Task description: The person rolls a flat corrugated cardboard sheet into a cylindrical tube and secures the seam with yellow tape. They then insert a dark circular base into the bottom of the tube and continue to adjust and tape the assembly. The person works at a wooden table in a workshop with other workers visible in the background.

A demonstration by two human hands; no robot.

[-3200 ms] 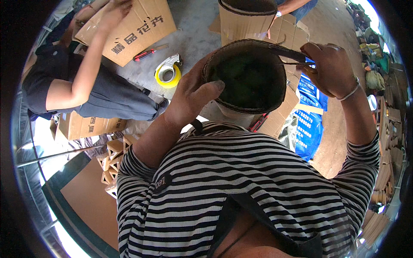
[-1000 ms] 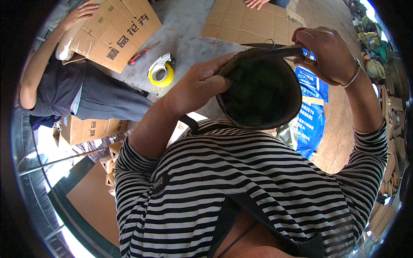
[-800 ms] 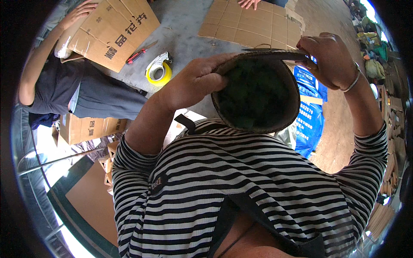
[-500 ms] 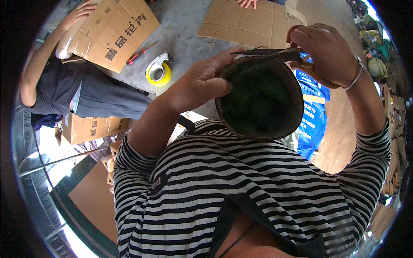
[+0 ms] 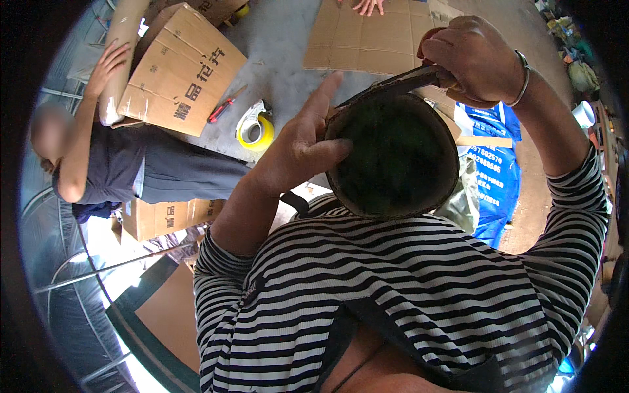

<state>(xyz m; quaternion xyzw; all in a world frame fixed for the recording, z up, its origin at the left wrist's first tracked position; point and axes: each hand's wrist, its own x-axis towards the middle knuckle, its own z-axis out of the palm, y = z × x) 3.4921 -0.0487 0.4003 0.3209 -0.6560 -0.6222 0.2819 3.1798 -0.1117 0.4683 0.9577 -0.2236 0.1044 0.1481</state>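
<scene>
Close to my chest I hold a round-mouthed container (image 5: 393,157) with a brown rim and a dark, greenish inside too dim to make out. My left hand (image 5: 304,144) grips its left side, thumb over the rim and the index finger stretched up. A dark brown strip (image 5: 386,88) runs along the far rim. At its right end, my right hand (image 5: 475,62) is closed on the strip, above the container's right edge.
A tape dispenser (image 5: 254,131) with a yellow roll and a red-handled cutter (image 5: 221,111) lie on the grey surface. At left, a co-worker's hand (image 5: 111,65) rests on a plastic-wrapped roll beside a cardboard box (image 5: 187,72). Another person's hand touches flat cardboard (image 5: 367,39). A blue bag (image 5: 495,177) stands right.
My right hand has moved up and slightly left with the strip's end, and the strip now slants upward. My left index finger points up more. The surroundings have shifted in view.
</scene>
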